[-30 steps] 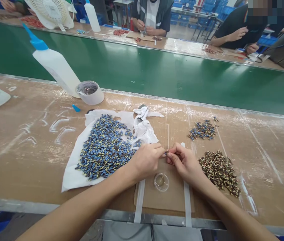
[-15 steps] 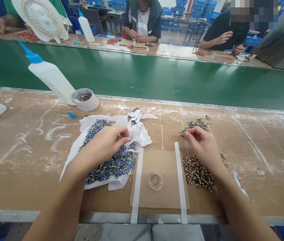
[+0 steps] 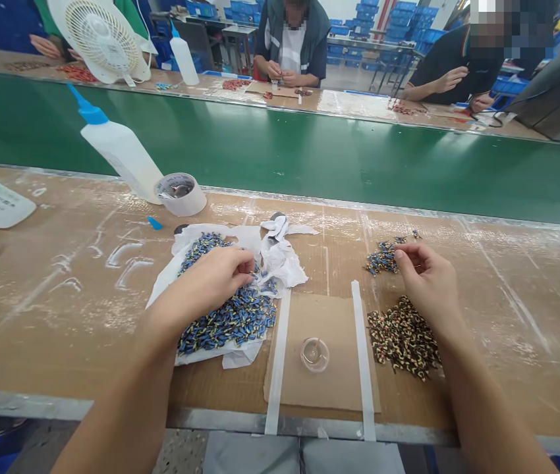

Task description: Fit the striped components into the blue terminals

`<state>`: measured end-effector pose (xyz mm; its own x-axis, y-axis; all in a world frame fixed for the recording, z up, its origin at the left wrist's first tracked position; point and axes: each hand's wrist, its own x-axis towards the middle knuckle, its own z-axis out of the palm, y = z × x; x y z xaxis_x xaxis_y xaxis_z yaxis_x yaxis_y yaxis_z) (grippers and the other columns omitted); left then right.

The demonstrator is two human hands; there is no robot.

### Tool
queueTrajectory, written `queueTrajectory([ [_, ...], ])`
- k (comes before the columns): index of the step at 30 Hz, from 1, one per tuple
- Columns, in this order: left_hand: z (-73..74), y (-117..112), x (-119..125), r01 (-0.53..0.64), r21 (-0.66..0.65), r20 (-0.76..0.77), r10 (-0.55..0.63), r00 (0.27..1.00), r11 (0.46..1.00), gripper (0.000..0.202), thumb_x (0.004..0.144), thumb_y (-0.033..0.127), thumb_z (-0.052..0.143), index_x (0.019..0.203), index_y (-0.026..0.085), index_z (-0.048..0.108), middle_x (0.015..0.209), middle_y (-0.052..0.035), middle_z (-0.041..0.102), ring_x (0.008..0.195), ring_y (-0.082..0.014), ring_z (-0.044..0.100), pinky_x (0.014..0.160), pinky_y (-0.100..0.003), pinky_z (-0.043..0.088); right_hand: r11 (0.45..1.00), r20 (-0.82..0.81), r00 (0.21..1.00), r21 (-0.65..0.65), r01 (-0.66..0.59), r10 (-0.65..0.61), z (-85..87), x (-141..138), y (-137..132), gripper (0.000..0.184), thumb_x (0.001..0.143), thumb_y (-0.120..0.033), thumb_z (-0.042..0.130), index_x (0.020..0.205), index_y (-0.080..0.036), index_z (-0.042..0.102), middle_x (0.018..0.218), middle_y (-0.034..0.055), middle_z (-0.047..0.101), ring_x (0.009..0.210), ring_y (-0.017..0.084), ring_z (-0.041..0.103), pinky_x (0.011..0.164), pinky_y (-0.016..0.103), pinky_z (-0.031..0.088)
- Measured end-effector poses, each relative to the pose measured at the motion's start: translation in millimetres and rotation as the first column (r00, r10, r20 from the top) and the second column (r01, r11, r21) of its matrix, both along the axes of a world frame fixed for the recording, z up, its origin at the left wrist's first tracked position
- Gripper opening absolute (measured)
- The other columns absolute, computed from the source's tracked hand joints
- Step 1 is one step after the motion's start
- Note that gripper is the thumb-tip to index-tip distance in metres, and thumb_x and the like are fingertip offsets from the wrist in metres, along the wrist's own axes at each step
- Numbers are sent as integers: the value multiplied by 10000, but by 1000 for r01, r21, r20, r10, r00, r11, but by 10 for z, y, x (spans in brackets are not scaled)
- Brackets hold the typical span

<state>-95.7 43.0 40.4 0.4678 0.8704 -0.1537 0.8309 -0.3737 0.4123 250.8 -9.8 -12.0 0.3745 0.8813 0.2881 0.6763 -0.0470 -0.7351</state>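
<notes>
My left hand (image 3: pixel 223 273) hovers over a pile of small blue-and-yellow pieces (image 3: pixel 230 322) heaped on white paper. Its fingers are curled in a pinch, and whatever lies between them is hidden. At the right, the thumb and forefinger of my right hand (image 3: pixel 428 280) are pinched at the edge of a smaller cluster of blue, dark and yellow pieces (image 3: pixel 381 258); I cannot make out anything in them. Nearer me lies a heap of small dark pieces with cream-and-red parts (image 3: pixel 403 339), partly behind my right wrist. Between the piles, a small clear round dish (image 3: pixel 315 355) sits on a taped cardboard square (image 3: pixel 329 392).
Crumpled white tissue (image 3: pixel 282 260) lies beside the paper. A tape roll (image 3: pixel 181 195), a blue-tipped squeeze bottle (image 3: pixel 122 155) and a blue cap (image 3: pixel 154 223) stand or lie farther left. Beyond the green belt (image 3: pixel 309 155), co-workers handle small pieces near a white fan (image 3: pixel 99 39).
My right hand has moved right, from the left edge of the small cluster to its right side. My left hand stays over the blue pile, slightly lower. The whole view has shifted a little.
</notes>
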Motion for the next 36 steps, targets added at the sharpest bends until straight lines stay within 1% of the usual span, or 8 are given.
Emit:
queueTrajectory([
  [5,5,16,-35,-40,-23,11,40,999,999,91,784,203,532,698,188,559,664,7,594,619,-138,508,592,-264,317,991,-23,992,-41,-128,127,31,-194,-72,219,882,-354,563,948,-173,668,815,72,699,678,187,625,633,316,480],
  [9,-13,21,-59,-66,-35,-16,66,998,997,86,772,220,539,695,187,556,654,3,603,610,-140,521,578,-264,318,955,-24,961,-110,-275,274,26,-323,-116,208,906,-345,532,920,-178,655,788,51,678,646,171,598,594,297,455],
  [16,-53,53,-104,-73,-5,13,73,997,997,65,760,210,522,713,183,558,674,-4,612,614,-136,527,575,-257,328,914,6,930,-186,-360,368,18,-392,-142,211,921,-349,506,915,-187,641,756,38,662,600,164,561,545,284,415],
  [22,-6,38,-128,-73,-9,58,73,996,997,207,805,201,511,970,214,635,680,15,628,628,-135,542,606,-249,359,894,7,914,-209,-396,406,30,-411,-153,198,918,-337,512,910,-188,642,753,26,650,615,158,562,564,281,417],
  [25,60,-8,-78,-47,-28,152,50,987,999,237,859,225,477,1001,230,667,725,9,646,645,-131,549,620,-250,384,891,-11,913,-214,-399,407,54,-421,-170,194,916,-337,519,913,-189,645,751,26,646,613,157,554,564,282,414],
  [28,71,-51,32,36,-162,367,27,930,986,218,877,281,501,960,198,685,835,-18,690,746,-144,605,663,-246,442,870,-106,894,-207,-447,435,100,-463,-212,193,920,-345,524,932,-194,644,768,31,648,645,164,564,587,286,426],
  [32,-11,-84,190,82,-267,511,69,857,960,216,838,276,580,999,176,684,906,-34,717,834,-156,647,748,-252,488,741,-295,769,-225,-632,567,190,-589,-303,184,932,-337,516,943,-212,650,806,32,661,731,173,593,648,287,455],
  [36,-75,-107,291,62,-241,466,59,883,969,156,833,254,580,904,160,683,763,-18,698,710,-133,628,665,-235,467,553,-377,625,-290,-781,684,234,-708,-385,169,927,-339,533,971,-242,664,866,24,674,751,166,585,656,284,460],
])
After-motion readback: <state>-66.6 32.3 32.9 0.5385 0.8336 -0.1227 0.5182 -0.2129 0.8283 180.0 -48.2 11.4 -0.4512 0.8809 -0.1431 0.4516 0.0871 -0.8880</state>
